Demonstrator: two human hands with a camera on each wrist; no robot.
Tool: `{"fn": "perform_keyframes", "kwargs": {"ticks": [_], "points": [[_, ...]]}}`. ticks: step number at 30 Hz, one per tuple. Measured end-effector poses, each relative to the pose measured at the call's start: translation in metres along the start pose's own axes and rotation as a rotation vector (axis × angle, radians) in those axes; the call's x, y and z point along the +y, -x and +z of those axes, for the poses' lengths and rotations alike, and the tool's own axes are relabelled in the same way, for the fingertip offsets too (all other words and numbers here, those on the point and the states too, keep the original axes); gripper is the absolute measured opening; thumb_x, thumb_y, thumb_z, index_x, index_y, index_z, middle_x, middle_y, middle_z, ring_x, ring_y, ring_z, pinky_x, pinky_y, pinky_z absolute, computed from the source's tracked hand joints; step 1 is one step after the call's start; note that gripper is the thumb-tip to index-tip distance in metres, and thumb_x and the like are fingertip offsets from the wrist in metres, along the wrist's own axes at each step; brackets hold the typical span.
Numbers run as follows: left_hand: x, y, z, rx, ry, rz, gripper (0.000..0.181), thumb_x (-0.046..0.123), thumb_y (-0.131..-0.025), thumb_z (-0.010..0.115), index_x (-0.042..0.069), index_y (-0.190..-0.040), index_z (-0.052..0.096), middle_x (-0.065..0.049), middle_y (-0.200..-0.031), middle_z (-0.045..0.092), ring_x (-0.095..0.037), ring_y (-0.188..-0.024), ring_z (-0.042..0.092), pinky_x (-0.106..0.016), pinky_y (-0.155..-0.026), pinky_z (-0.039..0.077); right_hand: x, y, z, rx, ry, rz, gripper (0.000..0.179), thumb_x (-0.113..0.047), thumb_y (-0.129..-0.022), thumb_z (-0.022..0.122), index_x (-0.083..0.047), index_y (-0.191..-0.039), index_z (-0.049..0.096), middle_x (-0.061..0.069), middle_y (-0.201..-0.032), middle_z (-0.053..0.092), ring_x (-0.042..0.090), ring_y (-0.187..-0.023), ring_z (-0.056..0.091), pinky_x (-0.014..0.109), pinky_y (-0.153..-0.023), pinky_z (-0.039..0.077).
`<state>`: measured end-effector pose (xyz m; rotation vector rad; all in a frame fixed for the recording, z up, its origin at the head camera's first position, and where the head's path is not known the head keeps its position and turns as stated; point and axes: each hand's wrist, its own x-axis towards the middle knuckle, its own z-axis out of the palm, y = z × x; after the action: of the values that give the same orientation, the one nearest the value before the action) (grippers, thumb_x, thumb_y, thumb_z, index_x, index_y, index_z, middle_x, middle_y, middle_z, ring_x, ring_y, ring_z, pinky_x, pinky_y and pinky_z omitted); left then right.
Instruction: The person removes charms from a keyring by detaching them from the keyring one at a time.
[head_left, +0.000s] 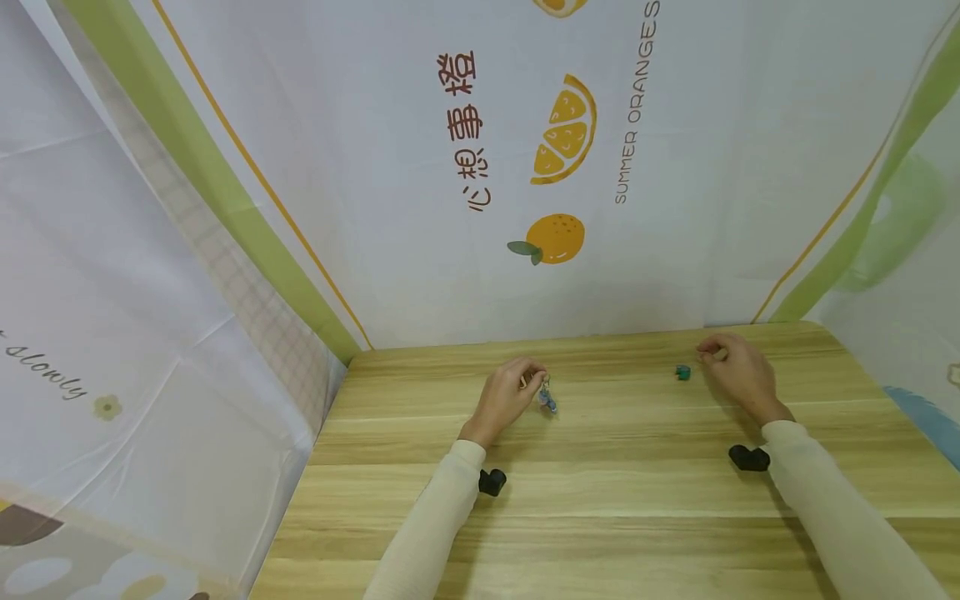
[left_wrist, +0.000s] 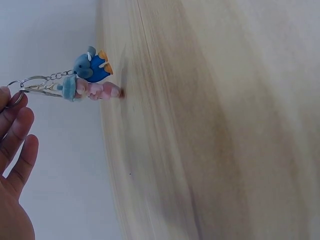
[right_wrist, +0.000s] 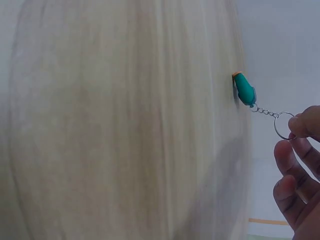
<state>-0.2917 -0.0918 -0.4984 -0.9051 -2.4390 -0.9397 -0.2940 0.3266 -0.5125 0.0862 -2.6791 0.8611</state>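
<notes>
My left hand (head_left: 512, 392) pinches metal key rings from which two small figures dangle. In the left wrist view one is a blue elephant-like keychain (left_wrist: 94, 67) with orange feet; beside it hangs a pink doll keychain (left_wrist: 97, 91) with a light-blue hat. The doll's lower end is at or close to the tabletop; I cannot tell if it touches. My right hand (head_left: 738, 375) pinches the ring (right_wrist: 285, 125) of a green figure keychain (right_wrist: 244, 90), joined to it by a short chain. The green figure's orange end meets the wooden surface.
The wooden table (head_left: 600, 500) runs back to a white printed cloth (head_left: 405, 208) hanging along its far edge. Another cloth (head_left: 187, 400) hangs at the left. Each wrist carries a black camera mount, the left one (head_left: 492, 482) and the right one (head_left: 748, 457).
</notes>
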Motion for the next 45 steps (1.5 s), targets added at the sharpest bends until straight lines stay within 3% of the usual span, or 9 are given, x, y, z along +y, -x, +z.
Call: {"fn": "perform_keyframes", "kwargs": {"ticks": [8,13,24,29,37,45], "points": [[0.001,0.0,-0.001,0.002,-0.004,-0.006,0.015,0.017,-0.107,0.067,0.007,-0.112,0.077,-0.003,-0.098,0.077,-0.012,-0.082,0.069,-0.021,-0.072,0.057,0.008,0.001,0.001,-0.047,0.011,0.057,0.021,-0.014,-0.105,0.061,-0.003,-0.117,0.074,0.025,-0.118,0.071,0.032,-0.083,0.066,0.03,-0.055,0.043],[0.003,0.0,-0.002,0.003,0.001,-0.005,0.014,0.017,-0.107,0.067,0.008,-0.111,0.077,-0.003,-0.098,0.077,-0.012,-0.082,0.069,-0.021,-0.072,0.057,0.013,0.004,0.003,-0.048,0.029,0.081,0.022,-0.015,-0.104,0.061,-0.002,-0.117,0.074,0.023,-0.115,0.073,0.037,-0.092,0.069,0.031,-0.059,0.045],[0.001,0.001,-0.001,0.0,0.018,0.001,0.016,0.017,-0.107,0.066,0.005,-0.112,0.077,-0.003,-0.098,0.077,-0.013,-0.083,0.069,-0.021,-0.073,0.057,0.022,0.006,0.007,-0.095,0.055,0.123,0.021,-0.015,-0.105,0.061,-0.003,-0.118,0.072,0.023,-0.116,0.07,0.042,-0.101,0.069,0.045,-0.066,0.053],[0.002,0.001,-0.002,0.001,0.016,-0.006,0.015,0.017,-0.107,0.067,0.007,-0.111,0.077,-0.003,-0.098,0.077,-0.012,-0.082,0.069,-0.021,-0.072,0.057,0.023,0.005,0.008,-0.11,0.06,0.123,0.021,-0.013,-0.103,0.059,-0.002,-0.116,0.072,0.023,-0.114,0.071,0.042,-0.099,0.069,0.046,-0.064,0.053],[0.004,0.001,-0.003,-0.012,0.015,-0.019,0.016,0.018,-0.108,0.066,0.007,-0.112,0.077,-0.004,-0.098,0.078,-0.013,-0.083,0.07,-0.02,-0.072,0.057,0.02,0.007,0.009,-0.129,0.074,0.121,0.024,-0.013,-0.102,0.056,-0.001,-0.116,0.072,0.024,-0.112,0.073,0.04,-0.093,0.071,0.038,-0.059,0.05],[0.004,0.001,-0.003,-0.018,0.006,-0.025,0.018,0.017,-0.108,0.066,0.005,-0.113,0.077,-0.005,-0.099,0.078,-0.015,-0.083,0.071,-0.021,-0.072,0.058,0.02,0.007,0.008,-0.139,0.079,0.12,0.025,-0.013,-0.103,0.055,0.0,-0.118,0.071,0.025,-0.114,0.072,0.042,-0.095,0.071,0.044,-0.061,0.053]]}}
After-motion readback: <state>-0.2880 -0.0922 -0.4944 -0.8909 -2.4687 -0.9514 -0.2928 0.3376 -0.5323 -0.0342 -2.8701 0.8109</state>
